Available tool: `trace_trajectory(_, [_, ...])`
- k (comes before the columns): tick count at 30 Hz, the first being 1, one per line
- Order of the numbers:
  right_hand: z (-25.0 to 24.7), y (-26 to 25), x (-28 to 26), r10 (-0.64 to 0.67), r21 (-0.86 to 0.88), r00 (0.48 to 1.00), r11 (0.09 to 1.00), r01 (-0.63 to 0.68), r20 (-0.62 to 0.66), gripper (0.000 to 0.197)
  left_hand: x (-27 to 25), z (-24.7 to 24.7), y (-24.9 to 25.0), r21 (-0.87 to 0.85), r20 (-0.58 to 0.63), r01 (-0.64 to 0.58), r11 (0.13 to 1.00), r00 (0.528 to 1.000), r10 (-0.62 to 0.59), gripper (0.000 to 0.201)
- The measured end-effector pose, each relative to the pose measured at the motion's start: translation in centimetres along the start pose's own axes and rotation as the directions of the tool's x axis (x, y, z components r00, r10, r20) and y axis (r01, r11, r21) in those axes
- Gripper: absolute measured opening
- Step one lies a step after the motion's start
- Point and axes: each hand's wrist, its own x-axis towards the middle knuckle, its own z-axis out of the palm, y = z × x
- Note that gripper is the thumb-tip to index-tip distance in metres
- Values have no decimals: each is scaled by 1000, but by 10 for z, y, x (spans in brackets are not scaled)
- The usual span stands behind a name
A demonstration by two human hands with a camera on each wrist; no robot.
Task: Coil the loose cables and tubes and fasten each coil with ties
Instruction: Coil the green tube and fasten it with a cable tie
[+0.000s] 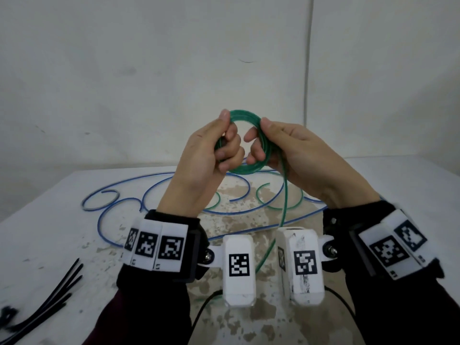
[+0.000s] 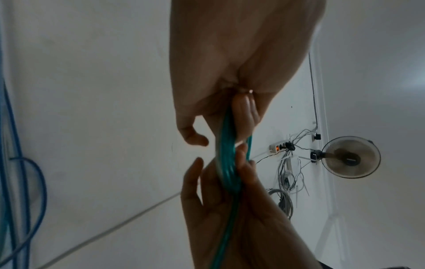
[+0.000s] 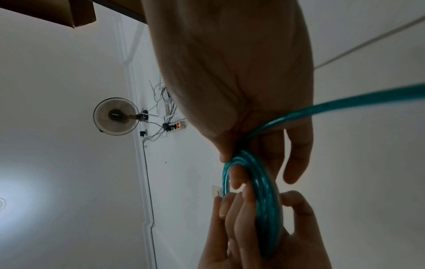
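- Two hands are raised above the table (image 1: 44, 220), close together, each clamped on one side of the green tube coil (image 1: 245, 143).
- The coil's left side is pinched by the left hand (image 1: 211, 148), thumb on the near face and fingers curled through the ring.
- The right side is gripped by the right hand (image 1: 286, 148), with the thumb laid over the strands.
- A loose green tail (image 1: 282, 210) is hung from under the right hand down between the wrists.
- Blue tubing (image 1: 149, 195) is spread in loops on the table beneath and beyond the hands.
- Black ties (image 1: 57, 292) are laid near the left forearm, to its outer side.
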Motion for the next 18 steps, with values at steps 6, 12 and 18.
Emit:
trace_trajectory(6, [2, 4, 0, 2, -19, 1000, 1000, -1, 29, 35, -3, -4, 2, 92, 39, 43, 995, 998, -47, 36])
trace_trajectory(12, [3, -1, -1, 31, 89, 999, 995, -34, 35, 37, -1, -1, 1, -15, 35, 4, 1000, 999, -3, 38])
trace_trajectory(18, [4, 0, -2, 94, 18, 993, 995, -95, 69, 37, -5, -3, 5, 137, 64, 54, 989, 996, -63, 39])
